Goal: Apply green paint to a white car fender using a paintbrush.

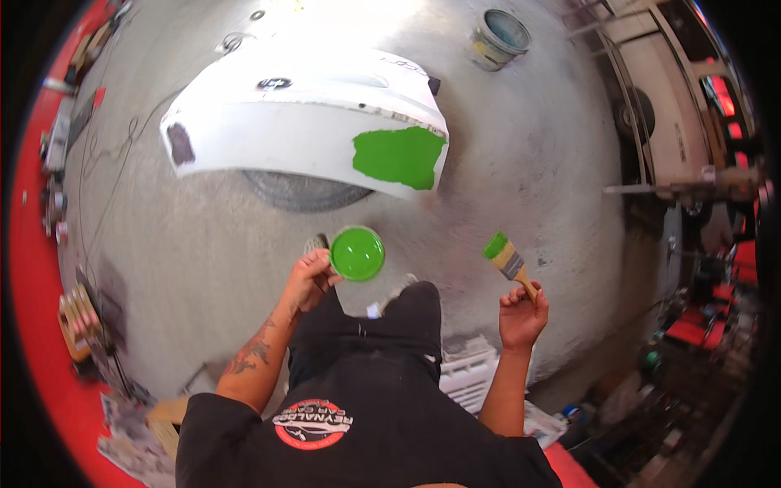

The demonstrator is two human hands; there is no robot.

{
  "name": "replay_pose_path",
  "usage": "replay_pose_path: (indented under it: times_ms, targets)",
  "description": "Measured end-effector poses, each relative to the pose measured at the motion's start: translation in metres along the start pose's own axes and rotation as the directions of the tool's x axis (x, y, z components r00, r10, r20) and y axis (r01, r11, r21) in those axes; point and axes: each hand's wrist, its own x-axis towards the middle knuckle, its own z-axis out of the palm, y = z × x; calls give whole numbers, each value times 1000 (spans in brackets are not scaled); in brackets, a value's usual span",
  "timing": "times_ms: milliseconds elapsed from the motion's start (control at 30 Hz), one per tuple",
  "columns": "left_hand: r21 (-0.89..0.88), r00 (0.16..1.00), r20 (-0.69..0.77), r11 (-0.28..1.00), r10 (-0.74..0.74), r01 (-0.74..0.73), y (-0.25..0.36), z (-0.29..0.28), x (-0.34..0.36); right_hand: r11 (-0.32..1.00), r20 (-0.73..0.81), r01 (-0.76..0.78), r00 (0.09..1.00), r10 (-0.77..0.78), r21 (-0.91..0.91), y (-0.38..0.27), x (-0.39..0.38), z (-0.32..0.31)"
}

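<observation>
My left hand (310, 275) grips the side of a small round cup of green paint (358, 254), held level in front of me. In my right hand (523, 317) is a paintbrush (510, 259) with a wooden handle, gripped near its end; green paint coats the bristle tips, which point up and away. Beyond both hands lies a white car trunk lid (268, 134), resting on a black tire (309, 192). A patch of green paint (400, 156) covers its right corner, and a dark grey patch (181, 144) marks its left end. The brush is apart from the panel.
A grimy bucket (499, 41) stands on the concrete floor at the far right. Cables (122, 146) trail over the floor to the left. A light-coloured vehicle (663, 98) is along the right side, with cluttered red equipment (700, 325) nearer. A wooden holder (79, 321) sits at left.
</observation>
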Motion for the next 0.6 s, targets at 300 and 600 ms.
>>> replay_pose_path:
  times_ms: [300,600]
  targets:
    - [-143,903,-295,919,313,-366,25,25,-123,981,330,18,943,49,-195,-77,-16,95]
    - [-203,767,-403,768,500,-607,93,-52,-198,912,503,110,857,114,-394,58,-72,248]
